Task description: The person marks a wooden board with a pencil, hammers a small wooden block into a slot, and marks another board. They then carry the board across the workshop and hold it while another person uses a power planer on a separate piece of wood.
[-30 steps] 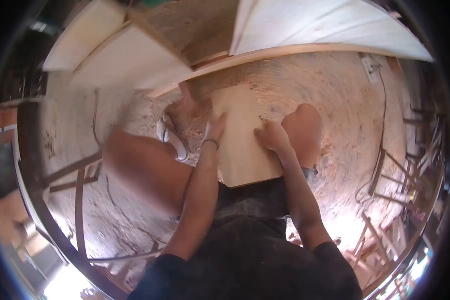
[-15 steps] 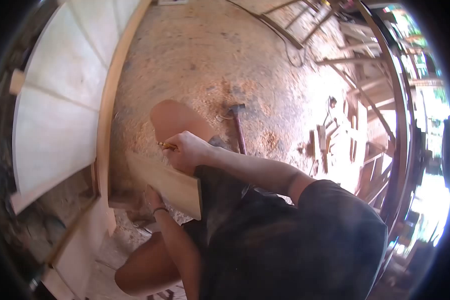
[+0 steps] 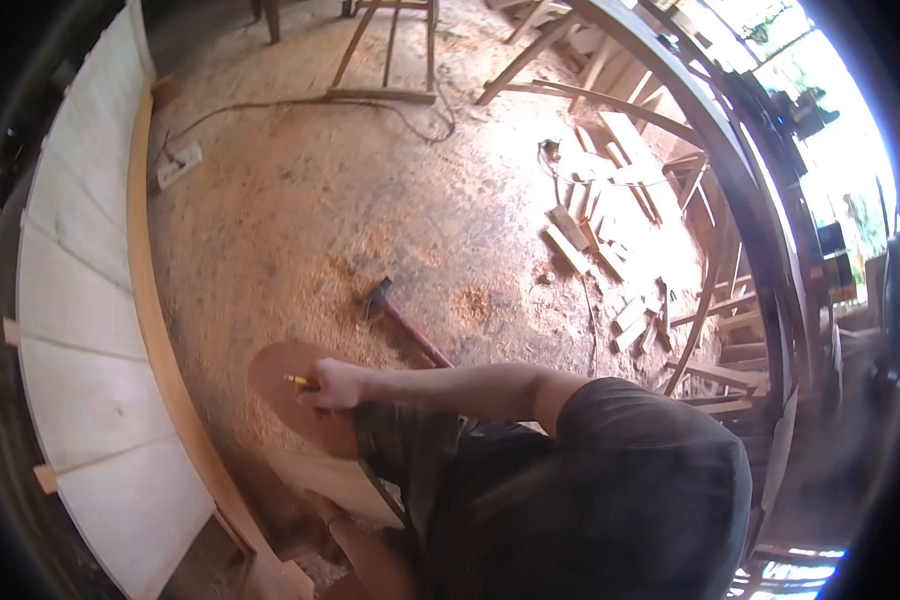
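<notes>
My right hand (image 3: 334,386) is closed around a short yellow pencil (image 3: 301,381), held above my bent knee (image 3: 295,415). Below it, a pale wooden board (image 3: 345,485) lies tilted across my lap. My left hand (image 3: 322,508), with a dark band at its wrist, grips the board's near edge; its fingers are partly hidden and dim. A hammer (image 3: 407,325) with a dark head and reddish handle rests on the floor beyond my right forearm.
A long pale panel with a wooden edge (image 3: 160,370) runs along the left. Wood offcuts (image 3: 568,240) lie to the right. A cable (image 3: 270,103) and a power strip (image 3: 179,166) are on the shavings-strewn floor, near a wooden stand (image 3: 382,95).
The view has swung up and to the right, showing more floor. My right hand has moved away from the board toward the knee, still with the pencil. My left hand stays at the board.
</notes>
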The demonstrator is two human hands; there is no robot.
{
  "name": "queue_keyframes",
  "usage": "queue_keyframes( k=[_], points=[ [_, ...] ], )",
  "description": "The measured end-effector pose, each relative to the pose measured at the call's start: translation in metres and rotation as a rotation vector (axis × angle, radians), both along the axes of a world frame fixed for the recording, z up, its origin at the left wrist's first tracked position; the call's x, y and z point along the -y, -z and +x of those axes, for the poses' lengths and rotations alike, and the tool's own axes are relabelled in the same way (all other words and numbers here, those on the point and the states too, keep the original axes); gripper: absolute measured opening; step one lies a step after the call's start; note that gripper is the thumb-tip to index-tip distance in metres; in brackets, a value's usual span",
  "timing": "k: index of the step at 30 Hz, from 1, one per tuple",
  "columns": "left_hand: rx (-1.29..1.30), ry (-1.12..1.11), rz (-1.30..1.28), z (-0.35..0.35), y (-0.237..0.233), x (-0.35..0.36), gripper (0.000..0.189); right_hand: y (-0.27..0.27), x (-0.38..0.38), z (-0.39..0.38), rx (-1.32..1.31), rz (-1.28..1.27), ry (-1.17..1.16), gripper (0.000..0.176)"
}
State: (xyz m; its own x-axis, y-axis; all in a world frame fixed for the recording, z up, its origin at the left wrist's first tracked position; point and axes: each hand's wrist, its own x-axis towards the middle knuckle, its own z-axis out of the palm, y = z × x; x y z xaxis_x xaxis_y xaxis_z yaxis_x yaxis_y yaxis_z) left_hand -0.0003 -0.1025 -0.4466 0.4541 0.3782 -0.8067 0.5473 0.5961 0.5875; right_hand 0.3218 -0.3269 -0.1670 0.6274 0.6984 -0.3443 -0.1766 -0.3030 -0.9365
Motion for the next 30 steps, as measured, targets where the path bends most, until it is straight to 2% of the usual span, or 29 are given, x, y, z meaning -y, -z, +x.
queue_keyframes(
  k=[1, 3, 5, 13, 16, 18, 23, 25, 27, 30],
  points=[
    [0.053, -0.006, -0.029, -0.005, 0.019, -0.011, 0.065, -0.003, 0.003, 0.0, -0.017, -0.001, 0.001, 0.028],
    [-0.035, -0.077, -0.067, 0.008, -0.009, -0.002, 0.066, -0.009, 0.006, 0.0, -0.059, 0.0, -0.004, 0.028],
    [-0.1, -0.114, -0.085, 0.019, -0.035, 0.006, 0.067, 0.002, 0.008, -0.002, 0.025, 0.022, -0.002, 0.028],
    [-0.17, 0.12, 0.104, 0.027, -0.017, -0.015, 0.069, -0.001, 0.022, 0.002, 0.096, 0.037, 0.04, 0.03],
    [-0.149, 0.018, 0.058, 0.032, -0.02, -0.007, 0.071, 0.002, 0.025, 0.005, 0.126, 0.042, 0.042, 0.029],
    [-0.122, 0.025, 0.046, 0.035, -0.028, -0.005, 0.073, 0.001, 0.027, 0.005, 0.146, 0.039, 0.045, 0.028],
    [-0.126, 0.003, -0.07, 0.047, -0.062, 0.01, 0.075, -0.003, 0.031, 0.008, 0.027, 0.02, 0.05, 0.027],
    [-0.027, 0.039, -0.157, 0.039, -0.046, -0.001, 0.074, -0.004, 0.032, 0.008, 0.037, 0.023, 0.063, 0.027],
    [-0.033, 0.102, -0.209, 0.041, -0.045, -0.005, 0.073, -0.005, 0.036, 0.009, 0.084, 0.041, 0.074, 0.028],
    [-0.027, 0.098, -0.202, 0.036, -0.037, -0.009, 0.072, 0.029, 0.034, 0.009, 0.211, 0.069, 0.097, 0.025]
  ],
)
